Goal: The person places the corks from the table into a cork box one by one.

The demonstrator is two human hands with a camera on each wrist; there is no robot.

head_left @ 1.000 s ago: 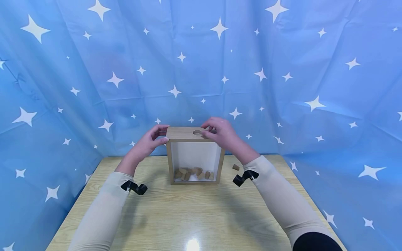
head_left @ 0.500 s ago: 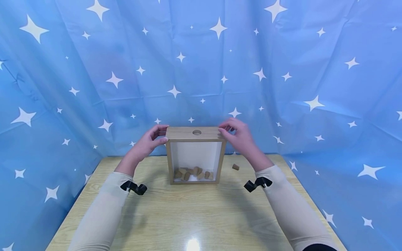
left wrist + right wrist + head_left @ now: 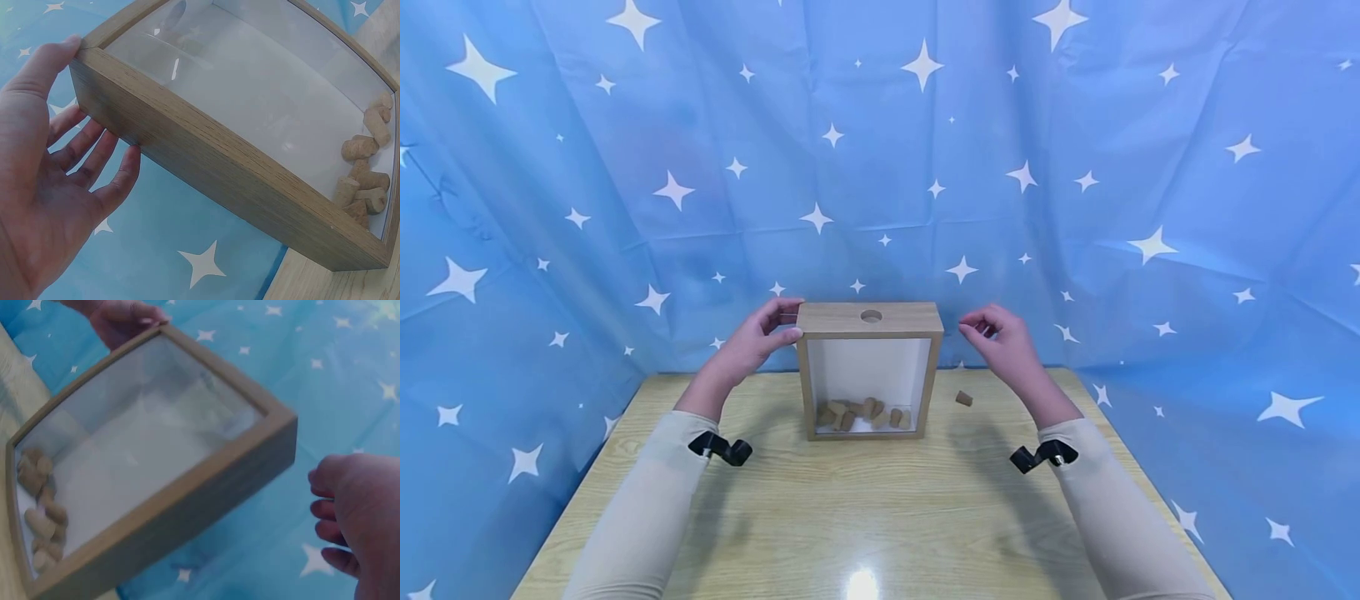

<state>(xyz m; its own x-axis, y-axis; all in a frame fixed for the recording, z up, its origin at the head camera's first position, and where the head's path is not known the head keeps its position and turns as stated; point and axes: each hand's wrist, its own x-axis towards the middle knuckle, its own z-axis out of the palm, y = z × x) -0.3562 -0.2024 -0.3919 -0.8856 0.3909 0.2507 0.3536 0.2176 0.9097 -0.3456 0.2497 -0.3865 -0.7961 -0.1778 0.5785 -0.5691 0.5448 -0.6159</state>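
A wooden shadow box (image 3: 831, 317) with a clear front and a round hole in its top stands upright on the table. Several wine corks (image 3: 359, 148) lie along its bottom inside. My left hand (image 3: 751, 340) grips the box's upper left corner, thumb at the front edge and fingertips at the back edge, as the left wrist view shows. To the right of the box my right hand (image 3: 1006, 343) is in the air with loosely bent fingers, and no object shows in it. Below that hand a single loose cork (image 3: 964, 398) lies on the table, right of the box.
The pale wood-grain table (image 3: 850, 517) reaches toward me from under the box. Behind it and at both sides hangs a blue curtain (image 3: 880, 150) with white stars. Each sleeve carries a black wrist mount (image 3: 721, 448).
From beside the hole in the top, my right hand has moved right past the box's upper right corner and slightly down. The left hand and the box stay in place.
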